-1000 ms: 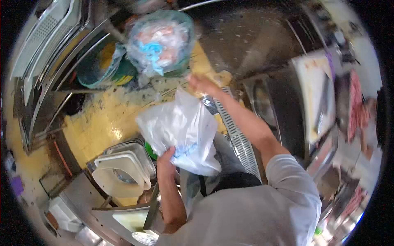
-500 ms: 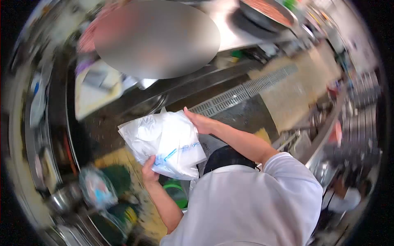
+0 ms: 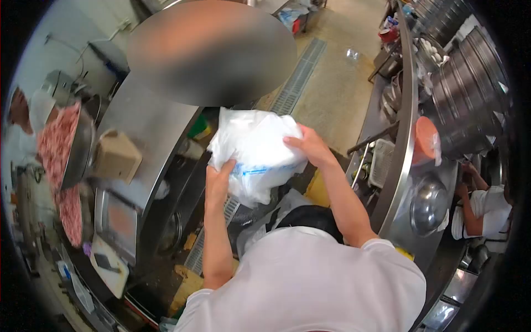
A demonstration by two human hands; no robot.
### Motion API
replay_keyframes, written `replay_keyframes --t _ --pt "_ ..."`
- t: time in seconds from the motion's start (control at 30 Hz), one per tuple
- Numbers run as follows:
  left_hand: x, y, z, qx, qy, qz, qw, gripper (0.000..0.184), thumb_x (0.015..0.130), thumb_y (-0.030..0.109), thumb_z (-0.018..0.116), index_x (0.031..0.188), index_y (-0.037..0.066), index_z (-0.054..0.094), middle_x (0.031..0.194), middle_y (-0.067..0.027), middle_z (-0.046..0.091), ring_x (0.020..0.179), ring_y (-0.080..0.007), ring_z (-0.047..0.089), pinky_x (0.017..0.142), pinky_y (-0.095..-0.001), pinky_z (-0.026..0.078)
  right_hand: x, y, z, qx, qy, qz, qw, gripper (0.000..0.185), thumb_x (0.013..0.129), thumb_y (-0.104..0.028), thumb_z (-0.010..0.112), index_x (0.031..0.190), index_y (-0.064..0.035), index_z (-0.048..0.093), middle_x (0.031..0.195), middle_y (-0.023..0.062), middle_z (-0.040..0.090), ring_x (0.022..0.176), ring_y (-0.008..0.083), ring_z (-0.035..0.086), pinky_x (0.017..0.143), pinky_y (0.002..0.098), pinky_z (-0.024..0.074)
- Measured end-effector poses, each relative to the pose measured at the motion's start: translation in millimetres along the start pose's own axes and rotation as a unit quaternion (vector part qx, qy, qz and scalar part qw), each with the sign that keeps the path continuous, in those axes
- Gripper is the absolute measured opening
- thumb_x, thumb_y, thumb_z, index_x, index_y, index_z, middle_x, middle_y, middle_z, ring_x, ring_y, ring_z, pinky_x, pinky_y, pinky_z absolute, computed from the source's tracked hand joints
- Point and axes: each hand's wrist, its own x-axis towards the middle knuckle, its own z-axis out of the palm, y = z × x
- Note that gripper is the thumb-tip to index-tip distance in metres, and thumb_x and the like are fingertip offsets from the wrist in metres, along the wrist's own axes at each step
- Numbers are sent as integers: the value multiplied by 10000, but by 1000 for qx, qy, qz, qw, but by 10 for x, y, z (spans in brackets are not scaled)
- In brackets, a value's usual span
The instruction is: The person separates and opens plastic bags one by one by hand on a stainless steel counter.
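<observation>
Loosely bunched white bag [image 3: 257,141], blue print [image 3: 260,170] crosswise, long axis unclear, left hand [image 3: 219,176] and right hand [image 3: 313,147] pinching its sides

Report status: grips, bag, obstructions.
Left grip and right grip on opposite sides of white plastic bag. Bag crumpled, held in midair, blue print showing. Nothing seen blocking it.

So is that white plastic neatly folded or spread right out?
Neither: the white plastic looks loosely bunched, with creases and drooping edges, between the left hand and right hand. Whether anything is inside, I can't tell.
</observation>
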Motion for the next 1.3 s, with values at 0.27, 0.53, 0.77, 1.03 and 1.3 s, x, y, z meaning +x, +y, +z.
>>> replay_keyframes --t 0.27,0.53,0.77,1.03,1.3 --pt "1866 298 1679 -11 -58 5 998 424 847 148 685 1198 -72 594 1108 -116 660 971 -184 624 877 -324 480 958 -513 -1629 89 143 -51 984 395 871 -183 710 1184 29 594 1062 83 665 903 156 623 824 303 505" --pt "4131 265 2811 -60 -73 -14 995 448 853 141 707 1219 -76 568 1100 -136 659 956 -202 637 823 -340 513 2915 -1265 -2985 40 209 -109 971 342 880 -119 688 1165 40 586 1030 86 671 885 144 620 793 314 513" --pt "5872 730 3912 -94 -43 1 995 441 881 121 684 1240 -88 538 1138 -150 649 993 -225 645 850 -360 526 4618 -2376 -4026 25 211 -106 971 321 877 -112 688 1151 23 588 1021 88 675 866 143 627 774 298 515" --pt "7443 903 4471 -94 69 67 991 423 845 113 703 1202 -83 591 1098 -127 676 942 -197 648 837 -319 515 6485 -3071 -4849 -54 124 -157 978 302 852 -92 698 1118 20 608 974 75 682 825 141 622 744 300 511" --pt "8525 833 3896 31 249 106 962 387 810 133 734 1128 -69 642 1041 -111 686 861 -188 661 768 -322 523 8497 -3088 -4531 -94 -27 -131 987 326 816 -101 720 1090 41 613 943 96 687 824 160 629 739 309 510"
